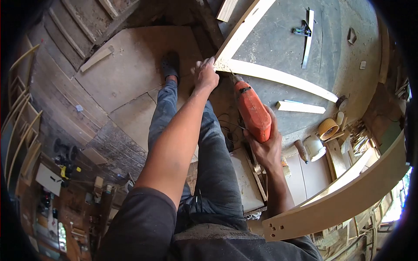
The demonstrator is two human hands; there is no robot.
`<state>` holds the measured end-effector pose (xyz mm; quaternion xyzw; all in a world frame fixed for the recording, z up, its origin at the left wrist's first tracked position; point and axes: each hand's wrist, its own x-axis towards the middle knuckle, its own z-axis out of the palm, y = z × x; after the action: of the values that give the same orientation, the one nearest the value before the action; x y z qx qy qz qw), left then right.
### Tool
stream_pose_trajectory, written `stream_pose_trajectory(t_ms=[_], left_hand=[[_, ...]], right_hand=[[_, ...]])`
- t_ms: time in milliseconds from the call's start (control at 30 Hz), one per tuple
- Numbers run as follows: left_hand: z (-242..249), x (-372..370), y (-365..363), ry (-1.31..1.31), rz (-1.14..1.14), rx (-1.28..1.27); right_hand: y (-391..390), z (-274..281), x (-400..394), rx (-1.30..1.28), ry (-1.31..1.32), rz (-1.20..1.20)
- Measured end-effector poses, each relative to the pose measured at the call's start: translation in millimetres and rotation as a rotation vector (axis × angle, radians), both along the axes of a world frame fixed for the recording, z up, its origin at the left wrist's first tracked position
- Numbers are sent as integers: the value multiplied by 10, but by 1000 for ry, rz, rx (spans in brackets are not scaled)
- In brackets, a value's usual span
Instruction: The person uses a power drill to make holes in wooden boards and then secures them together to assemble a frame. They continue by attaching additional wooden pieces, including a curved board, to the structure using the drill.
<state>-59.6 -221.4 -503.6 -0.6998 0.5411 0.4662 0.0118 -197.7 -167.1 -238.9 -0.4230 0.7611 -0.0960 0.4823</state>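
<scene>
An orange power drill [253, 109] is held in my right hand [266, 145], its bit pointing up and left at a pale curved wooden piece [283, 77]. Where that piece meets a second long pale board [246, 30], sawdust lies on the wood. My left hand [205, 75] is at this corner, its fingers closed around the end of the wood. Whether the bit touches the wood is too small to tell.
A combination square [308, 39] and a short wood offcut [301, 107] lie on the dark worktop [270, 48]. Nearby are a tape roll [327, 128] and a wooden-handled tool [300, 150]. A large curved board [335, 209] spans the lower right.
</scene>
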Motion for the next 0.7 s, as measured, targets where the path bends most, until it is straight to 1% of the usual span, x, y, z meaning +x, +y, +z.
stream_pose_trajectory(t_ms=[33, 67, 133, 167, 200, 267, 300, 333, 400, 433, 467, 533, 567, 600, 667, 700], left_hand=[[-78, -57, 58, 75, 90, -41], [-136, -92, 90, 79, 84, -34], [-281, -103, 103, 283, 247, -126], [-241, -81, 16, 363, 256, -77], [-171, -104, -63, 364, 252, -75], [-91, -168, -153, 165, 182, 11], [-182, -165, -149, 91, 25, 44], [-202, -146, -103, 91, 21, 47], [-198, -87, 9, 64, -147, -105], [-169, -14, 83, 115, -184, -125], [-146, 72, 152, 111, -190, -127], [-138, 226, 256, 81, -307, -92], [-155, 274, 319, 170, -225, -153], [-200, 280, 347, 168, -228, -152], [-275, 268, 317, 354, 50, 28], [-291, 246, 277, 417, 137, 36]], right_hand=[[35, 1, -25, -27, -17, -36], [93, 21, -40, -46, -34, -71], [202, 46, -90, -46, -48, -126], [251, 49, -120, -53, -63, -176], [300, 50, -155, -52, -62, -180], [386, 50, -215, -93, -47, -198], [412, 68, -223, -83, -61, -240], [420, 85, -234, -80, -60, -244], [442, 117, -262, -49, -47, -272], [467, 110, -278, -52, -53, -269], [487, 102, -292, -54, -56, -274], [510, 69, -308, -63, -53, -230], [503, 67, -291, -65, -55, -235], [479, 74, -265, -53, -60, -220], [450, 54, -219, -41, -65, -206], [441, 37, -199, -44, -55, -179]])
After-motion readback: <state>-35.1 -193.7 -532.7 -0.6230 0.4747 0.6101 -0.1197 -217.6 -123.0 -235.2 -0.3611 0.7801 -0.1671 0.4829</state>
